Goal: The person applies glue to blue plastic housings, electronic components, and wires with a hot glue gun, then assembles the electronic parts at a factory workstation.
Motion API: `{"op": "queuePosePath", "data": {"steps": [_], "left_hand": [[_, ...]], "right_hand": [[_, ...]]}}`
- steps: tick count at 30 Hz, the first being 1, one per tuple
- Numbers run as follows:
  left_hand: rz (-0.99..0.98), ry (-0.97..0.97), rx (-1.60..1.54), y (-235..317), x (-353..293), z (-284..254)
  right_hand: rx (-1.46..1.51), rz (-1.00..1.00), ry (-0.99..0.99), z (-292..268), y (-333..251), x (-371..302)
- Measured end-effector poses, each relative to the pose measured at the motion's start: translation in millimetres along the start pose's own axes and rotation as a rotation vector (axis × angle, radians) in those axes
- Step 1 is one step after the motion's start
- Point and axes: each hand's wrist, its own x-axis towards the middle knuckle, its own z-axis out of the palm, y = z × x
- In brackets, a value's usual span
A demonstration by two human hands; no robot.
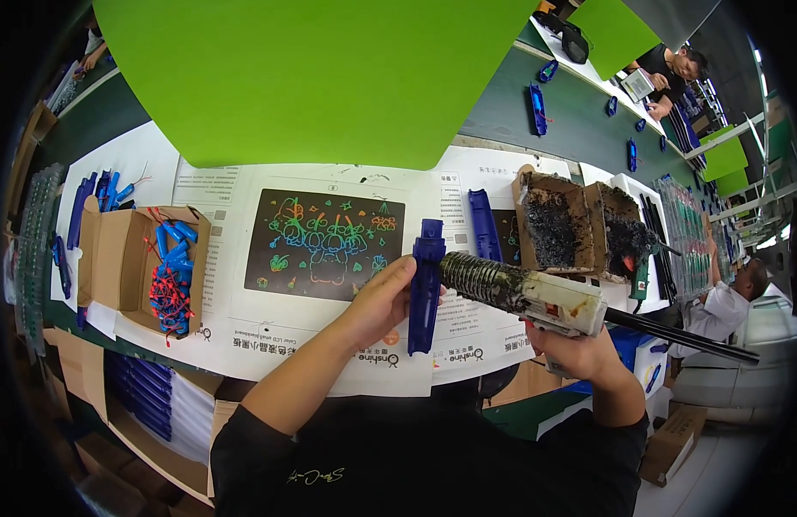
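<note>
My left hand (383, 300) is closed on a long dark-blue plastic housing (424, 302), holding it upright over the printed sheet. In my right hand (579, 351) is a white hot glue gun (564, 302), stained dark around its front. A coil of wire wraps the gun's nozzle, which points left and meets the housing's right side. The tip itself is hidden behind or against the housing. A long black glue stick (683, 336) sticks out of the gun's back end. Just beyond the nozzle lies another blue housing (485, 226).
At left, a cardboard box (114, 267) holds blue battery cells (172, 280) with red wires. Blackened cardboard trays (555, 220) stand at right, beside a green-handled tool (641, 274). A green panel (321, 77) rises ahead. Blue parts (537, 110) lie on the dark belt; co-workers sit beyond.
</note>
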Motion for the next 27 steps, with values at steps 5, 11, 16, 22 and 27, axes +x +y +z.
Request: {"op": "queuePosePath", "data": {"steps": [5,11,16,22,27], "left_hand": [[0.023,-0.018,0.049,-1,-1,3],[0.103,0.039,0.100,0,-2,11],[0.108,0.092,0.132,-4,-4,14],[0.185,0.086,0.062,-11,-2,4],[0.584,0.043,-0.275,30,-53,1]], "right_hand": [[-0.075,0.007,0.036,0,5,0],[-0.011,0.055,0.013,-7,-10,10],[-0.083,-0.047,0.018,-14,-29,22],[-0.354,-0.451,0.047,-19,-23,27],[0.502,-0.079,0.410,-61,35,-23]]}}
